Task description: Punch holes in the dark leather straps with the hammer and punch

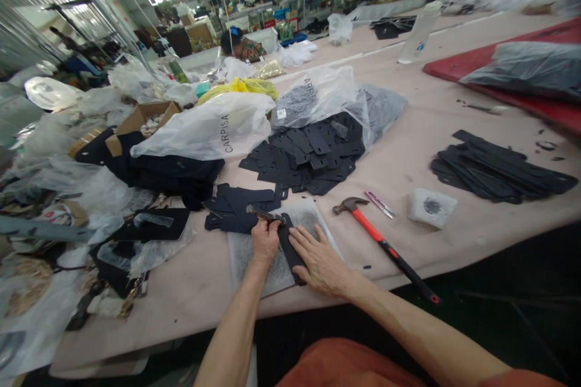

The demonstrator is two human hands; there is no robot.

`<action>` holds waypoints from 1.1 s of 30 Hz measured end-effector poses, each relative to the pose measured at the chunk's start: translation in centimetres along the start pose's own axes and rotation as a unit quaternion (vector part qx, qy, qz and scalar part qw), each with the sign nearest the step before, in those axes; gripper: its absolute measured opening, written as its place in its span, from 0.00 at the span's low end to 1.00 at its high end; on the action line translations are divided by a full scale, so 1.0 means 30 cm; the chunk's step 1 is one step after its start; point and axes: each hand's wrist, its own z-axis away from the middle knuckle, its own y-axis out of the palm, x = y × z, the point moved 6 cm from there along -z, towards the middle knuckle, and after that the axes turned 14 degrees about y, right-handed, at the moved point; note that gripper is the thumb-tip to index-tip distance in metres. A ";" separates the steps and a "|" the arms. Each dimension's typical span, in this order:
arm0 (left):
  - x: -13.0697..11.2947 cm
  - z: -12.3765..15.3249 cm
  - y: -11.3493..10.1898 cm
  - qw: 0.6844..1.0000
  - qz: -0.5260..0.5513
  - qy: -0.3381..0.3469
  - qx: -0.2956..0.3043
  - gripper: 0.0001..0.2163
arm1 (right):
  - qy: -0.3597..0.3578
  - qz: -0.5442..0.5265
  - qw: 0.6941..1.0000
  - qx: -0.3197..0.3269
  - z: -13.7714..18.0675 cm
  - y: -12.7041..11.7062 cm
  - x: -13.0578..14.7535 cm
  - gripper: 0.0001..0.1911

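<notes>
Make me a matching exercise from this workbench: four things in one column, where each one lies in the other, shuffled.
1. hammer
2. metal punch
3. black strip
4. snips

A. under the right hand
B. right of the gray mat, red handle toward the table edge
C. in the left hand
D. just beyond the hammer's head

Pairs: 1-B, 2-C, 3-A, 4-D

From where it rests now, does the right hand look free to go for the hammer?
Probably yes. The right hand lies flat and open on the black piece, holding nothing. The hammer lies just to its right on the table, with only bare surface between; the snips lie beyond it.
</notes>
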 end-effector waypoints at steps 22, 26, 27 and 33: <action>-0.001 -0.014 0.043 0.994 -0.102 0.029 0.040 0.10 | 0.017 -0.059 0.998 -0.011 -0.012 -0.007 -0.020 0.36; -0.005 -0.023 0.063 0.987 -0.129 0.063 0.066 0.10 | 0.016 -0.067 0.998 -0.011 -0.011 -0.010 -0.024 0.36; -0.005 -0.025 0.070 0.985 -0.135 0.073 0.073 0.10 | 0.016 -0.070 0.997 -0.012 -0.011 -0.009 -0.024 0.36; 0.005 -0.023 0.097 0.977 -0.159 0.111 0.093 0.10 | 0.005 -0.120 0.993 -0.002 -0.014 -0.037 -0.031 0.32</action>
